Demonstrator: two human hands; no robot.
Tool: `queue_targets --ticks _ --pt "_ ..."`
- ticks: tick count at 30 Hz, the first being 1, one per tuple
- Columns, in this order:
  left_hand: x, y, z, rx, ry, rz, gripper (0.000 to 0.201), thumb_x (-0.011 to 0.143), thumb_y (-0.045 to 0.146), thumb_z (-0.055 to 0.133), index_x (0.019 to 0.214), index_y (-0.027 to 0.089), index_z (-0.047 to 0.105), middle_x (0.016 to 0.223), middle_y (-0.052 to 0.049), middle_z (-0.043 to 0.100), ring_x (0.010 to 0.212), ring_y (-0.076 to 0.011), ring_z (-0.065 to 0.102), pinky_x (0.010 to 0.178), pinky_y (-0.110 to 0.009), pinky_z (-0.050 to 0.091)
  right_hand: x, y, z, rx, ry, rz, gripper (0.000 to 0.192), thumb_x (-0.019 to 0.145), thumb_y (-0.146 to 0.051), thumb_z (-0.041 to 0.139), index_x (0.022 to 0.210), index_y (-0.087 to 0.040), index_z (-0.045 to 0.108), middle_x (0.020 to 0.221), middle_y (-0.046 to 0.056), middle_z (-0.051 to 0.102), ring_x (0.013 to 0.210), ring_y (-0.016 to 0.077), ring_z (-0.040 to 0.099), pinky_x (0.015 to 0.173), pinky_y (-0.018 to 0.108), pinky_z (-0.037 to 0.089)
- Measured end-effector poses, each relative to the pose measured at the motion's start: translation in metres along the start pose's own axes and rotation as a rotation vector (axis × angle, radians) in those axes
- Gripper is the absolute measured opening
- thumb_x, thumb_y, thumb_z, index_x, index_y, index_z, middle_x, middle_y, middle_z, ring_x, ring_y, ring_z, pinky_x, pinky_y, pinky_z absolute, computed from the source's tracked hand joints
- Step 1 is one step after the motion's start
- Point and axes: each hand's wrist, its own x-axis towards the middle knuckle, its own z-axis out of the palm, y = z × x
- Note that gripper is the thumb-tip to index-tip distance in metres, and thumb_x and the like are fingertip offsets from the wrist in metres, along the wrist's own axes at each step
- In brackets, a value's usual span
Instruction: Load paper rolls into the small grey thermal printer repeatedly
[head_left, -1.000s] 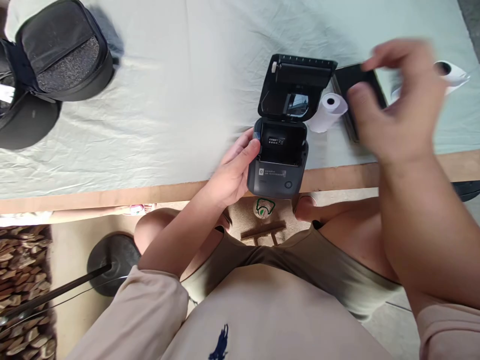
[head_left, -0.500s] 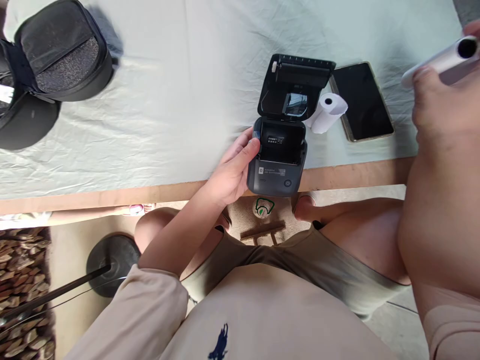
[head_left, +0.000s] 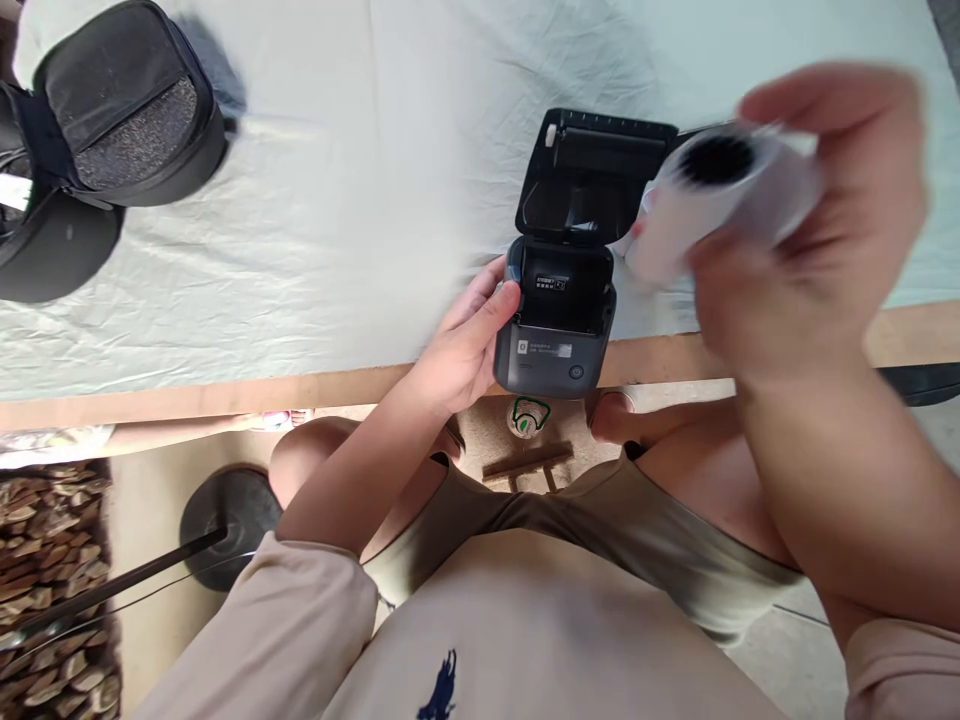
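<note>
Left hand grips printer, lid up, at surface edge; right hand curled round roll near it. We judge: loading step; next calls for lining roll up with bay.

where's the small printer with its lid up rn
The printer is just right of centre in the head view, held by the left hand at the near edge of the table, left of the white paper roll.

Tablecloth bright (case casts shadow); paper roll blurred.
</note>
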Motion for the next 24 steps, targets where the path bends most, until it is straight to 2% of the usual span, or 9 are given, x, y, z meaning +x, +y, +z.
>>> queue_targets --ticks 2,3,5,7,10,13,16,20,24 --pt "-0.001 0.001 0.001 0.014 0.008 -0.015 0.032 0.112 0.042 0.083 0.139 0.025 0.078 0.122 -0.005 0.09 0.126 -0.0295 0.09 0.096 -0.035 0.075 -0.006 -0.02 0.017 -0.106 -0.099 -0.232 0.046 0.107 -0.048 0.069 0.151 -0.035 0.062 0.138 0.003 0.082 0.109 0.0243 0.087 0.086 0.044 0.071" --pt "-0.002 0.002 0.002 0.023 0.012 -0.023 0.034 0.112 0.042 0.083 0.141 0.025 0.078 0.124 -0.005 0.09 0.129 -0.0304 0.089 0.098 -0.036 0.075 -0.008 -0.025 0.021 -0.16 -0.134 -0.309 0.05 0.102 -0.032 0.069 0.151 -0.035 0.062 0.135 0.001 0.084 0.106 0.023 0.088 0.084 0.041 0.071" --pt "-0.002 0.003 0.003 0.038 0.016 -0.028 0.038 0.111 0.045 0.084 0.143 0.026 0.076 0.13 -0.005 0.089 0.139 -0.033 0.087 0.106 -0.039 0.075 -0.01 -0.027 0.025 -0.247 -0.175 -0.334 0.061 0.09 -0.018 0.065 0.149 -0.034 0.063 0.13 -0.003 0.086 0.105 0.023 0.088 0.086 0.041 0.069" --pt "-0.003 0.003 0.005 0.036 0.01 -0.015 0.041 0.11 0.047 0.086 0.144 0.027 0.075 0.136 -0.006 0.089 0.148 -0.0355 0.083 0.114 -0.042 0.075 -0.011 -0.022 0.026 -0.312 -0.205 -0.298 0.064 0.084 -0.018 0.065 0.146 -0.033 0.063 0.123 -0.003 0.086 0.1 0.0247 0.086 0.088 0.043 0.066" --pt "-0.003 0.003 0.007 0.025 0.014 -0.005 0.039 0.11 0.046 0.087 0.141 0.026 0.075 0.139 -0.008 0.089 0.153 -0.037 0.081 0.118 -0.044 0.075 -0.01 -0.015 0.024 -0.373 -0.24 -0.236 0.046 0.086 -0.023 0.07 0.131 -0.031 0.068 0.102 -0.001 0.083 0.086 0.0261 0.079 0.085 0.044 0.057" --pt "-0.002 0.002 0.009 0.026 0.05 -0.014 0.039 0.109 0.044 0.088 0.14 0.025 0.075 0.139 -0.008 0.089 0.156 -0.0385 0.079 0.123 -0.046 0.073 -0.007 -0.016 0.023 -0.334 -0.228 -0.266 0.024 0.091 -0.024 0.071 0.115 -0.029 0.069 0.093 0.0 0.081 0.08 0.0263 0.075 0.08 0.042 0.048" --pt "0.0 0.001 0.008 0.024 0.086 -0.01 0.041 0.108 0.048 0.087 0.141 0.025 0.076 0.137 -0.008 0.089 0.158 -0.0378 0.078 0.125 -0.045 0.071 -0.006 -0.027 0.023 -0.215 -0.191 -0.348 0.016 0.098 -0.017 0.07 0.107 -0.029 0.067 0.093 -0.004 0.082 0.081 0.0221 0.075 0.078 0.04 0.045" --pt "0.001 0.001 0.003 0.032 0.092 -0.003 0.038 0.107 0.056 0.087 0.129 0.026 0.078 0.123 -0.007 0.089 0.145 -0.0343 0.084 0.113 -0.039 0.074 -0.014 -0.043 0.031 -0.127 -0.197 -0.389 0.011 0.11 -0.029 0.075 0.103 -0.03 0.067 0.096 -0.006 0.082 0.085 0.0183 0.075 0.081 0.042 0.046" --pt "-0.002 0.002 0.001 0.085 0.074 -0.014 0.056 0.09 0.054 0.103 0.132 0.029 0.077 0.112 -0.004 0.086 0.127 -0.0359 0.089 0.103 -0.043 0.076 -0.015 -0.045 0.035 -0.049 -0.19 -0.364 0.02 0.113 -0.046 0.072 0.1 -0.031 0.071 0.097 -0.003 0.083 0.09 0.0211 0.078 0.084 0.045 0.052"
